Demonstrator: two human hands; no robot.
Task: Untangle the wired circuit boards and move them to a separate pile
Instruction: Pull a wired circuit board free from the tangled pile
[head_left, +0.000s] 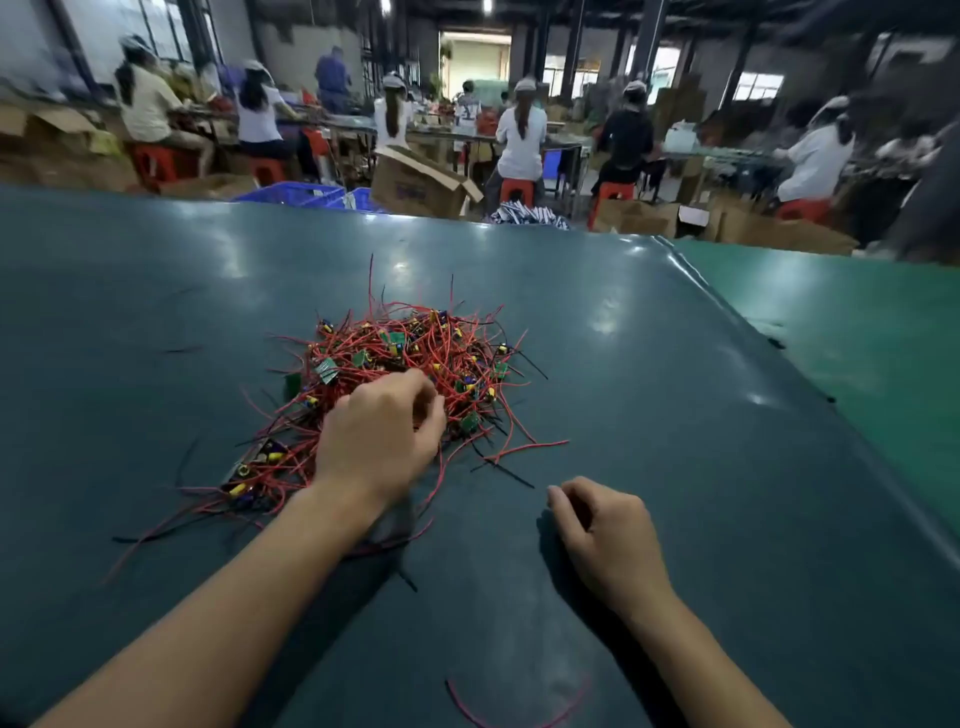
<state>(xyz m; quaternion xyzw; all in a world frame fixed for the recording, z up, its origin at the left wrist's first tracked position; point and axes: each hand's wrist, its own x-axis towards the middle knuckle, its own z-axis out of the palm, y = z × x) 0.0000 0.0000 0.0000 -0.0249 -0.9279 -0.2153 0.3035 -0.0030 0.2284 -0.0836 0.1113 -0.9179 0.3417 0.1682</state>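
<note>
A tangled heap of small green circuit boards with red and black wires (415, 358) lies in the middle of the dark green table (649, 364). My left hand (382, 431) lies over the near edge of the heap, its fingers curled down into the wires; what they hold is hidden. A smaller cluster of boards (254, 475) spreads to the left of that hand. My right hand (605, 535) rests on the bare table to the right of the heap, fingers loosely curled, holding nothing.
A loose red and black wire (514, 717) lies near the table's front edge. A lighter green table (857, 332) adjoins on the right. Beyond the far edge stand cardboard boxes (421, 182), blue crates (296, 195) and several seated workers on red stools.
</note>
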